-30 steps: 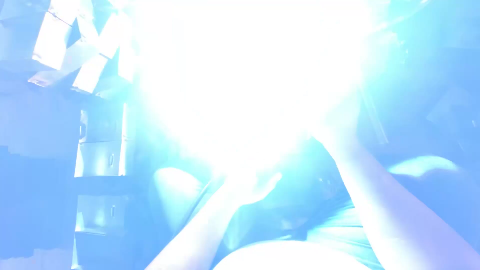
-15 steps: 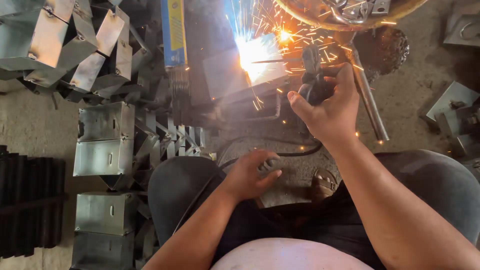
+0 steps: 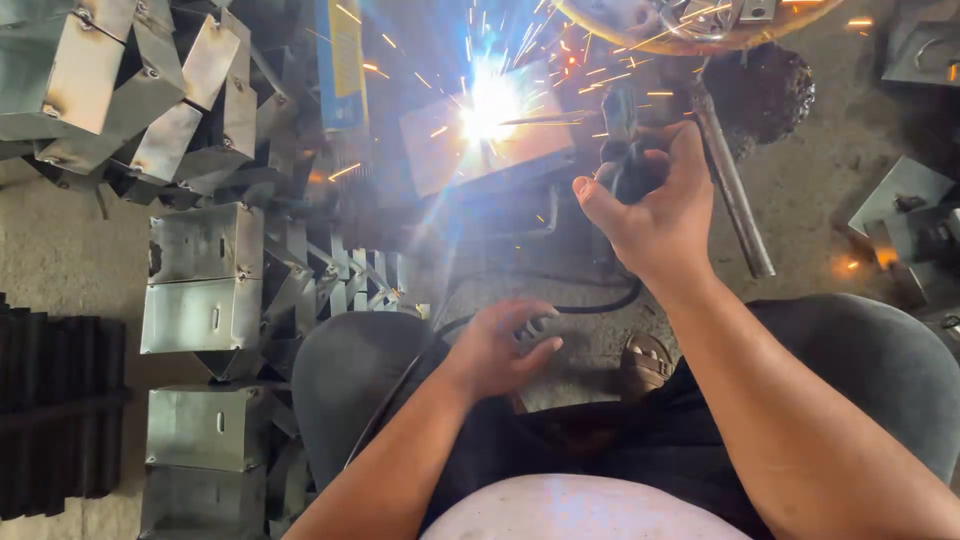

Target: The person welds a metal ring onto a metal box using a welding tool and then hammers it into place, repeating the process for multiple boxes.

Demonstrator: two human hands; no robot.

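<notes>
My right hand (image 3: 655,205) grips a dark welding electrode holder (image 3: 622,135), its thin rod reaching left to a bright arc with flying sparks (image 3: 490,100) on a flat metal piece (image 3: 440,150) lying on the floor. My left hand (image 3: 500,345) rests low between my knees, its fingers curled around the black cable (image 3: 590,305) that runs up to the holder. I sit with both knees spread, in dark trousers.
Stacks of folded galvanised metal boxes (image 3: 195,280) fill the left side. A blue bar (image 3: 342,60) lies at the top. A steel rod (image 3: 730,180) slants beside my right hand. More metal parts (image 3: 905,215) lie at right, black ribbed pieces (image 3: 55,410) at far left.
One second ago the arc glare washed out the whole view. It has since shrunk to a bright spot with sparks. Both hands keep nearly the same places.
</notes>
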